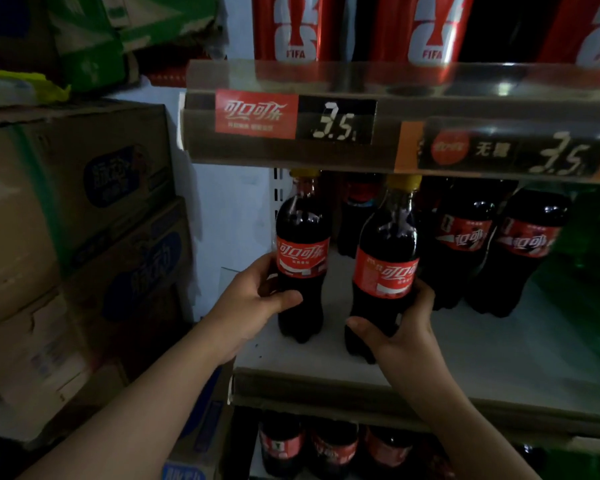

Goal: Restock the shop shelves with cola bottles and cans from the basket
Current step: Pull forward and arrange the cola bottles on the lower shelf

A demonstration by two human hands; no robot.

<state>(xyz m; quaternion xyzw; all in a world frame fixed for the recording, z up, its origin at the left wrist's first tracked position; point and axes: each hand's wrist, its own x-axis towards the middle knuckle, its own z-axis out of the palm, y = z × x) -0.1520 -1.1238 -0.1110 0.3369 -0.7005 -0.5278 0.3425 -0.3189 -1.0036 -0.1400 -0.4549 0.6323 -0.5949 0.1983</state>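
Shop shelf unit, cardboard cartons (73, 188) stacked just left of it, likely backstock. Middle shelf (499, 358) is white with bare space at front, so that is where stock goes. Price strip (291, 116) above reads 3.5 with red cola tag, which matches the bottles below it. Top shelf carries big red cans (288, 26). Lower shelf shows more cola bottles (329, 445), dim.

Two cola bottles being set at once, one per hand, both upright with yellow caps up under the price strip. Left bottle (302, 258) stands at the shelf's left end, base looks on the shelf. Right bottle (385, 271) sits nearer the front edge, tilted slightly; can't tell if base is fully down. Shelved bottles (465, 244) just beside on the right, so new ones extend the row.

Left hand (253, 299) wraps left bottle low, fingers closed round it, thumb in front. Right hand (402, 327) cups right bottle's lower body, fingers closed on it. Low grips probably for steadying. Basket not in view.
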